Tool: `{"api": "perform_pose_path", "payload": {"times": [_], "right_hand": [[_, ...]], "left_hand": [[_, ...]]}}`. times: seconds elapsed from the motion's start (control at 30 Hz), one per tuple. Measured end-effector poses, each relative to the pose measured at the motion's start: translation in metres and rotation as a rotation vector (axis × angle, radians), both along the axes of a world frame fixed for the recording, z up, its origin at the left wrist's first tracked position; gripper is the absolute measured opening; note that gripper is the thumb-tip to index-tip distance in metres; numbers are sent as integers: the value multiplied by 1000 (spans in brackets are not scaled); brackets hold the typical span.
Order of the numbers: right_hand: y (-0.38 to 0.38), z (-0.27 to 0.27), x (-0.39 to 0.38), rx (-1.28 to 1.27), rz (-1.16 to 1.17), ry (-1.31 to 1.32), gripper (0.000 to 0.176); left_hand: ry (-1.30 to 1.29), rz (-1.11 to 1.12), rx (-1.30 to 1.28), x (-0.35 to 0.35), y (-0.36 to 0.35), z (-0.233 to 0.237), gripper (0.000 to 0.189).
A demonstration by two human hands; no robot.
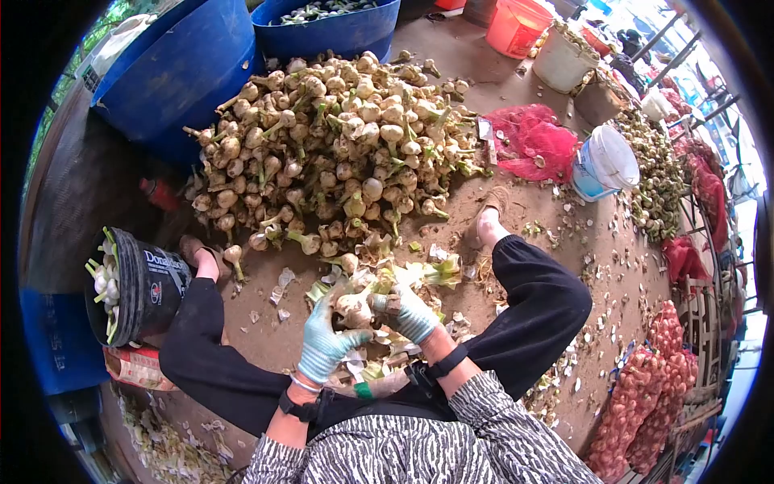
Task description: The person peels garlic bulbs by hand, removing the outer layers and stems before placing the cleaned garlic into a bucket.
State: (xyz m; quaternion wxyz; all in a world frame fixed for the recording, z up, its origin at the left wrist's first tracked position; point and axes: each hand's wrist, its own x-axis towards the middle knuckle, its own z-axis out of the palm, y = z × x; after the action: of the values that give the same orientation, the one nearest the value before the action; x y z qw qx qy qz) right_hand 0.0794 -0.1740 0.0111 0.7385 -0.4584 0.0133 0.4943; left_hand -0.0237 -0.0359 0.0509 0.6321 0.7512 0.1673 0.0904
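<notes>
Between my gloved hands is a garlic bulb (353, 310) with pale, partly peeled skin. My left hand (329, 337) cups it from the left, fingers curled round it. My right hand (409, 313) closes on its right side, with the fingertips partly hidden. Loose skins and cut green-white stalks (439, 273) lie under and beyond the hands. Just ahead rises a big pile of untrimmed garlic (322, 145). Left of my knee, a black bucket (165, 282) leans over with whitish, stemmed garlic inside.
Blue tubs (181, 77) stand behind the pile. A cleaver-like blade (487, 139) lies by a pink mesh bag (532, 143). At the right are a white-blue bucket (605, 164), more garlic (649, 181) and filled red net sacks (633, 395). Skins litter the dirt floor.
</notes>
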Motion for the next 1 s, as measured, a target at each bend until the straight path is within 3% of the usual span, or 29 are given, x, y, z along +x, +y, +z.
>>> {"api": "perform_pose_path", "payload": {"times": [0.03,0.1,0.13,0.17,0.2,0.23,0.27,0.33,0.37,0.43,0.47,0.5,0.57,0.6,0.63,0.7,0.73,0.77,0.83,0.9,0.93,0.97,1.0], "right_hand": [[0,-1,0,17,47,-6,21],[3,-10,-2,78,82,-52,23],[3,-14,-5,20,146,-268,24],[4,-12,-7,-39,211,-485,25],[2,-16,-7,-137,243,-666,26],[2,-16,-9,-135,248,-669,26],[3,-7,-12,-154,179,-487,25],[5,-8,-14,-197,42,-209,22],[6,-9,-14,-196,39,-207,22],[7,-11,-16,-221,141,-317,22],[12,47,-17,-408,173,-484,20],[9,40,-13,-406,179,-477,20],[-2,18,-11,156,-41,128,17],[-11,14,-15,206,-130,407,13],[-5,44,-14,160,-157,389,15],[0,27,-15,-130,35,56,17],[0,24,-26,-152,-32,10,17],[6,24,-28,-83,44,-83,19],[-1,30,-25,-170,97,-166,20],[-11,1,3,-545,167,-367,22],[-26,-50,9,-759,158,-1079,24],[-23,-30,19,-1157,781,-988,31],[-24,-27,13,-1071,721,-1044,35]], "left_hand": [[18,34,-151,-3,-3,2,72],[83,162,-854,-5,2,-1,52],[105,252,-1240,-6,6,-1,42],[139,351,-1282,0,6,10,42],[154,300,-1315,-2,11,4,42],[166,246,-1346,-3,18,-7,42],[162,249,-1346,-4,23,-18,42],[158,278,-709,-4,30,-40,41],[16,296,-331,3,22,-44,41],[41,106,221,-2,23,-45,41],[212,181,-318,2,18,-26,37],[205,150,-507,0,26,-24,37],[131,52,-838,3,42,-15,38],[182,4,-693,5,44,-17,38],[311,-74,-471,7,50,-39,35],[261,-67,-352,14,41,-37,30],[229,2,-424,16,33,-34,26],[233,4,-423,15,33,-38,26],[234,107,-571,11,32,-56,26],[151,175,-925,5,33,-56,39],[98,166,-968,8,31,-33,38],[49,160,-1014,9,29,-14,39],[80,159,-912,10,31,-13,44]]}}
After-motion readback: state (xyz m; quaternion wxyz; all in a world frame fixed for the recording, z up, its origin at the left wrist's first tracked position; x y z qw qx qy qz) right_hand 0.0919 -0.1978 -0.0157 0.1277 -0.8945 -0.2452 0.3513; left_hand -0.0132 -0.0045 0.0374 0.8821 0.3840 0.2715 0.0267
